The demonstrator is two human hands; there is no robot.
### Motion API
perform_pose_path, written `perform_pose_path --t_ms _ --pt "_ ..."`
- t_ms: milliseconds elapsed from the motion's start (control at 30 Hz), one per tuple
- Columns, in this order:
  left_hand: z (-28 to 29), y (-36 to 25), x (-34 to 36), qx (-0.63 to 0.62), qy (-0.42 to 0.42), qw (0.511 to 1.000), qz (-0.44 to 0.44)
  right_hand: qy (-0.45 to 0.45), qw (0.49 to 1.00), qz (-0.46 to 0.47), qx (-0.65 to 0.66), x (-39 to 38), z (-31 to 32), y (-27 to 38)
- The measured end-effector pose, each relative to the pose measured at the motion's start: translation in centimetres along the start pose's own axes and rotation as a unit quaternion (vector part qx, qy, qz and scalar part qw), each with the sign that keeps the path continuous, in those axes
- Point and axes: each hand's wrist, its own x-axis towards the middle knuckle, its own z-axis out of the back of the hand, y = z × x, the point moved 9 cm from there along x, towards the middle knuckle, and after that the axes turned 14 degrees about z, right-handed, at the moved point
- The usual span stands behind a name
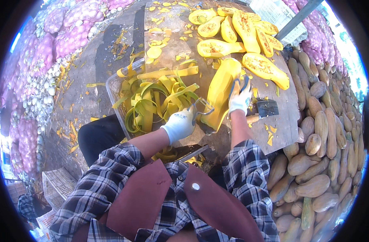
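A peeled yellow squash lies lengthwise on the wooden board in front of me, its near end toward my body. My left hand, in a white glove, is closed around a wire-framed peeler at the squash's left side near the lower end. My right hand, in a white glove with dark fingertips, rests against the squash's right side, fingers stretched out and apart. To the left, a clear plastic bin holds a heap of long green-yellow peel strips. A wide-bladed cleaver lies right of my right hand.
Halved yellow squashes with seeds showing cluster at the far right of the board. Unpeeled tan squashes pile up along the right. Pink net sacks stand at the left. A white crate is at lower left.
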Motion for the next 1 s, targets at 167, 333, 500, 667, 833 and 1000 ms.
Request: perform_pose_path --t_ms 167,333,500,667,833,1000 --pt "3.0 -1.6 4.1 0.001 -0.105 0.993 -0.060 -0.002 0.987 0.000 0.163 -11.3 -3.4 -5.2" --pt "1.3 -3.3 5.1 0.084 -0.110 0.989 -0.060 0.021 0.975 -0.048 0.217 -12.8 -4.1 -4.6" --pt "-3.5 -0.6 -5.4 0.055 0.153 0.987 0.002 0.011 0.971 -0.041 0.235 -13.4 -4.5 -5.8" --pt "-0.9 3.8 -6.3 -0.081 0.076 0.994 0.021 -0.178 0.754 -0.303 0.555 -14.3 -5.2 -4.9" --pt "0.7 0.7 3.2 -0.177 -0.054 0.978 -0.097 0.045 0.969 -0.118 0.210 -15.4 -5.4 -6.1" --pt "0.4 -2.2 5.5 -0.207 0.017 0.977 -0.037 -0.003 0.985 -0.117 0.129 -15.9 -5.2 -2.8"
